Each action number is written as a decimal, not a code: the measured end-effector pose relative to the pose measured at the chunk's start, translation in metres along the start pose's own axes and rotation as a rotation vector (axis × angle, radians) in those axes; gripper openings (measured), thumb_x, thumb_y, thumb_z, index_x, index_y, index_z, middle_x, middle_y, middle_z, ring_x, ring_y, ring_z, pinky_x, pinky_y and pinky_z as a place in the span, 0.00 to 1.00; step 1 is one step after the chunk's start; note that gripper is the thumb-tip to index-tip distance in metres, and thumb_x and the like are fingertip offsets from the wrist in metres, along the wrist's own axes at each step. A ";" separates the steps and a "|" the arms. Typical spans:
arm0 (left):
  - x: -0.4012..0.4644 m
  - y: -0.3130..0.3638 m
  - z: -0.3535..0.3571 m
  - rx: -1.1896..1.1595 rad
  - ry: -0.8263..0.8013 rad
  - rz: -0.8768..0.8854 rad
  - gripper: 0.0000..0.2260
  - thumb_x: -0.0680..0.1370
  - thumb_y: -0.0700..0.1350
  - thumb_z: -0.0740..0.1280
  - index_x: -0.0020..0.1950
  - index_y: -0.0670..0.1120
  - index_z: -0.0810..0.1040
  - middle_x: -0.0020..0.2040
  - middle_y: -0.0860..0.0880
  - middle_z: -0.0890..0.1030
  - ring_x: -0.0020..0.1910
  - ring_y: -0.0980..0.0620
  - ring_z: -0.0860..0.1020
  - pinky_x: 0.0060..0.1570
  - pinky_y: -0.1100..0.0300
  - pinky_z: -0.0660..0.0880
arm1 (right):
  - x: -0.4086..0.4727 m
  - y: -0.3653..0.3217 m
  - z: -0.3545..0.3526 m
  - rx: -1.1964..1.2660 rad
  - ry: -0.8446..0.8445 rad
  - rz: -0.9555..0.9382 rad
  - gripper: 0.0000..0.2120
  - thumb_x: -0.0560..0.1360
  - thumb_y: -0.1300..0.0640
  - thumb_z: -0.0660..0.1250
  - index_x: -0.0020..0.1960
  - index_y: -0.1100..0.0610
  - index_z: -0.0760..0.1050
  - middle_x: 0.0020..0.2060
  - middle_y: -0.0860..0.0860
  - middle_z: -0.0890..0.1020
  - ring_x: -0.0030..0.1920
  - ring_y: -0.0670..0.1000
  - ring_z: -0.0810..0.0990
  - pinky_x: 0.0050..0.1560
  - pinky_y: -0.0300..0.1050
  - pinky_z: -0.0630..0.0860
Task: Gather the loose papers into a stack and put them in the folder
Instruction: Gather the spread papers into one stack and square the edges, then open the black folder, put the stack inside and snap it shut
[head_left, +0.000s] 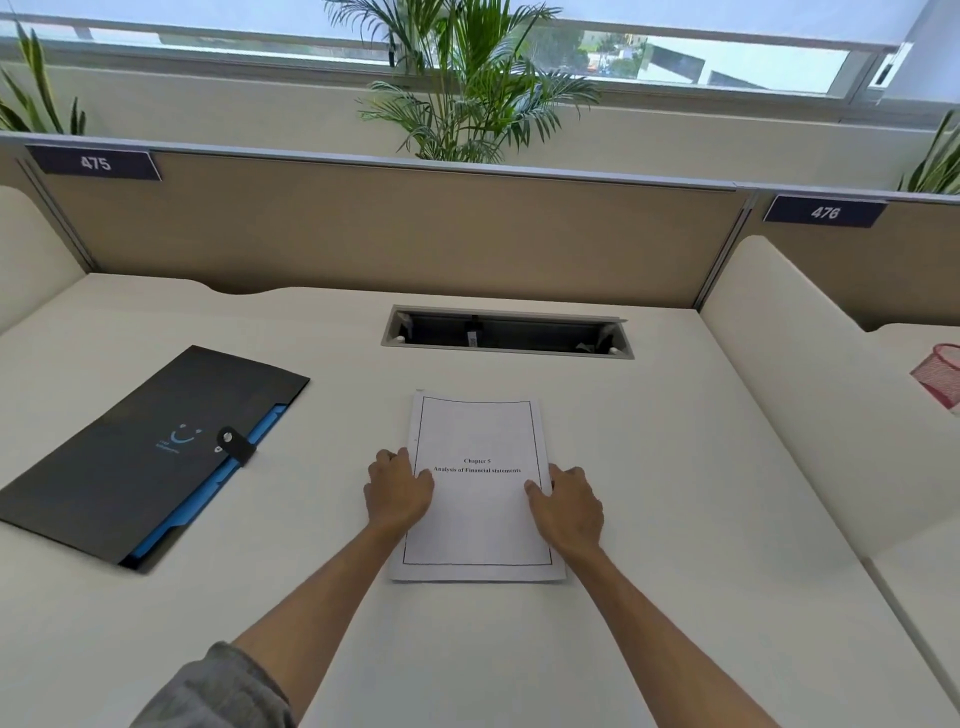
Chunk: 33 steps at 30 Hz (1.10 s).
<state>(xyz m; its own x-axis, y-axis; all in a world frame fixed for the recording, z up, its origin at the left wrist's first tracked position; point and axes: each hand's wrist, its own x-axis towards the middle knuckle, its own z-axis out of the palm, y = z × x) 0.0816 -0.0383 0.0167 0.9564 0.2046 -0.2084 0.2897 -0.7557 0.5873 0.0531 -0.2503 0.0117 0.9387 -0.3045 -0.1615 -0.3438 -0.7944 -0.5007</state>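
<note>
A stack of white papers (477, 519) lies flat in the middle of the desk, its top sheet printed with a framed chapter title. My left hand (398, 491) presses against the stack's left edge, fingers curled along it. On the opposite edge sits my right hand (566, 506), its thumb resting on the top sheet. A black folder (130, 457) with a blue inner pocket and a snap strap lies shut on the desk to the left, apart from the papers.
A recessed cable tray (506, 332) opens in the white desk (675, 467) behind the papers. Beige partition panels close off the back and both sides. A pink mesh basket (940, 376) stands on the neighbouring desk at far right.
</note>
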 end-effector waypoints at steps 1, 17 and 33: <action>0.000 0.000 0.000 0.036 -0.005 0.006 0.18 0.80 0.47 0.60 0.66 0.39 0.70 0.68 0.41 0.68 0.68 0.42 0.66 0.62 0.48 0.66 | -0.001 0.000 0.001 -0.027 0.013 -0.008 0.23 0.79 0.44 0.61 0.67 0.57 0.74 0.61 0.55 0.75 0.61 0.58 0.76 0.60 0.51 0.72; -0.006 -0.008 -0.009 0.038 0.047 0.008 0.22 0.79 0.49 0.61 0.70 0.40 0.66 0.68 0.40 0.68 0.68 0.41 0.64 0.62 0.47 0.65 | -0.014 -0.022 0.004 0.144 0.167 -0.107 0.24 0.77 0.45 0.64 0.70 0.55 0.71 0.60 0.52 0.77 0.58 0.55 0.79 0.58 0.51 0.73; 0.011 -0.101 -0.110 -0.149 0.301 0.019 0.20 0.76 0.46 0.69 0.67 0.45 0.74 0.58 0.44 0.77 0.58 0.43 0.76 0.64 0.41 0.67 | -0.054 -0.131 0.056 0.264 -0.093 -0.449 0.22 0.76 0.46 0.67 0.68 0.51 0.74 0.61 0.48 0.77 0.54 0.47 0.80 0.54 0.44 0.74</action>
<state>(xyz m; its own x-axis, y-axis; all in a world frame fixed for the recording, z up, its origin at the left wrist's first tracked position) 0.0665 0.1089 0.0413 0.9232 0.3829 0.0312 0.2529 -0.6667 0.7011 0.0493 -0.1005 0.0388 0.9945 0.0930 0.0491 0.0991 -0.6725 -0.7334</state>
